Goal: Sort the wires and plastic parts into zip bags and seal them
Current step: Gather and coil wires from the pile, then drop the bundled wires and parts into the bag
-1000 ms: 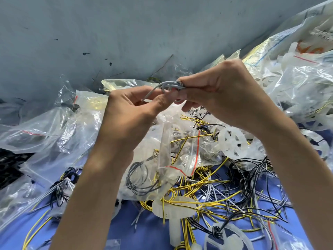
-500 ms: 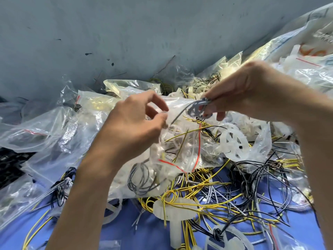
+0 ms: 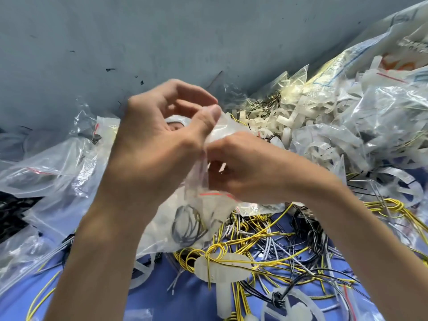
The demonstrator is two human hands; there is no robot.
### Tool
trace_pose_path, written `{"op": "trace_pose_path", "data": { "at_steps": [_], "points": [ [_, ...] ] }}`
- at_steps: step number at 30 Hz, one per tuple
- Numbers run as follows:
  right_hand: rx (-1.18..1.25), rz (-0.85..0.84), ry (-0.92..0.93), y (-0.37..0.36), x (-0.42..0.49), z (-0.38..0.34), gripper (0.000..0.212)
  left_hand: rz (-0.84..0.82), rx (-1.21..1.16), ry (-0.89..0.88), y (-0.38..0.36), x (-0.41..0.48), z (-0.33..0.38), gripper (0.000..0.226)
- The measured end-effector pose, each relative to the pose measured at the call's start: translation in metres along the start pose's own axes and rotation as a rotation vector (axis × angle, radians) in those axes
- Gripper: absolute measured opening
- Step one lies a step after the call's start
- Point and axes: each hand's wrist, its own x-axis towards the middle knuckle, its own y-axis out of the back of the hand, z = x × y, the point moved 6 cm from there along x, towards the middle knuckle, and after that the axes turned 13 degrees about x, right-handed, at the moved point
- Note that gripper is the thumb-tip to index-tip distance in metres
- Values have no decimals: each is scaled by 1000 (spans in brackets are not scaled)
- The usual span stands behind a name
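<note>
Wall behind | left hand pinches zip bag edge (right hand touching)

Nothing here can be read as a word, number or brand. In the upper right of the frame, a large printed bag carries dark lettering, orange marks and faint blue print, all too blurred and creased to make out. The zip bag at centre bears only a plain red stripe.
</note>
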Motion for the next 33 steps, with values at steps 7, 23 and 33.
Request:
{"op": "trace_pose_path", "data": {
  "at_steps": [7,23,33],
  "points": [
    [-26,162,56,17,1,-1,38,196,-97,73,24,6,-9,5],
    [161,227,40,34,-6,6,6,97,-146,128,18,10,-14,18],
    [1002,156,211,32,-6,2,26,10,-49,-40,25,19,-43,53]
  ]
}}
